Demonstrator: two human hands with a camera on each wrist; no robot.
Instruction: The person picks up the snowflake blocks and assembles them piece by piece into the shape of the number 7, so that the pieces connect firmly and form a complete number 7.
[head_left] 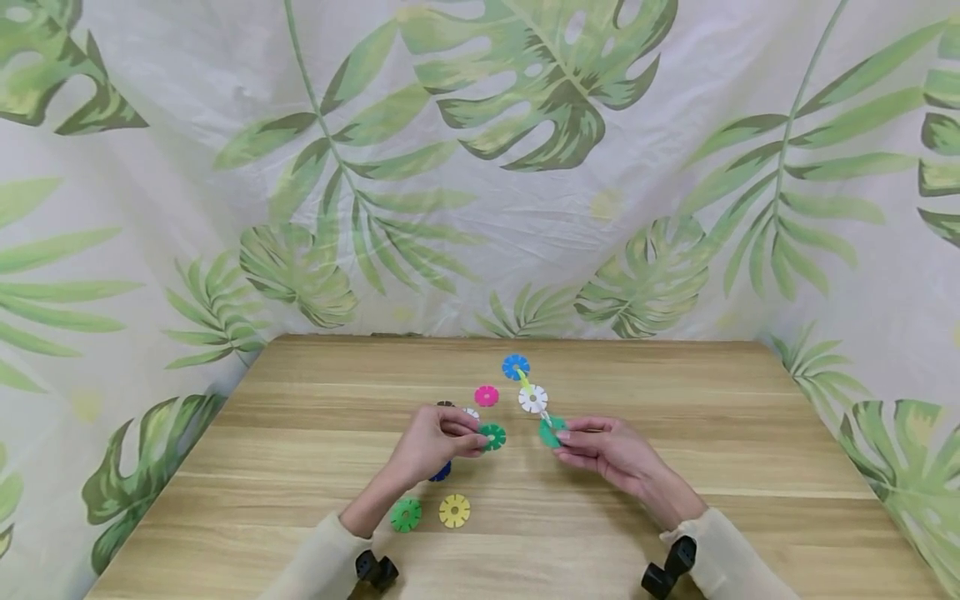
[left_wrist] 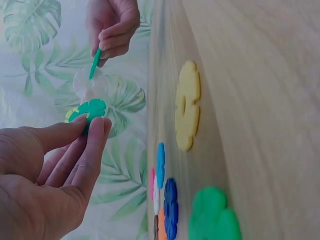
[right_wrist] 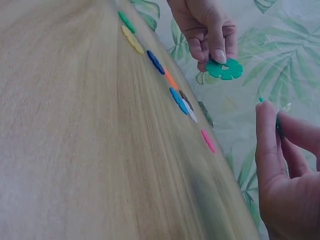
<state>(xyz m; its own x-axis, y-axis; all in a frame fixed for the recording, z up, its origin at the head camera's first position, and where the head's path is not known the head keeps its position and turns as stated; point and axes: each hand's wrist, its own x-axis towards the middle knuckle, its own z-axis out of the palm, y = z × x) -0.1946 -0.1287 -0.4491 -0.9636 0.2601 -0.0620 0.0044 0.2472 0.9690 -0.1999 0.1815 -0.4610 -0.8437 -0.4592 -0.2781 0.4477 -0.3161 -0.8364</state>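
The left hand (head_left: 438, 442) pinches a green notched disc (head_left: 493, 437) between thumb and fingers. To its right, the right hand (head_left: 615, 454) pinches another green disc (head_left: 552, 432), which is joined to a chain with a white disc (head_left: 533, 398), a yellow-green one (head_left: 523, 379) seen edge-on and a blue disc (head_left: 515, 367) at the far end. A gap separates the two green discs. In the right wrist view the left hand's disc (right_wrist: 224, 69) shows its flat face, while the disc in the right hand (right_wrist: 290, 165) is mostly hidden by fingers.
On the wooden table (head_left: 675, 383) lie a pink disc (head_left: 487, 396), a yellow disc (head_left: 454, 511) and a light green disc (head_left: 406, 515). Near the left hand are a dark blue disc (left_wrist: 171, 209), a lighter blue one (left_wrist: 160, 165), and orange, brown and white ones, partly covered in the head view.
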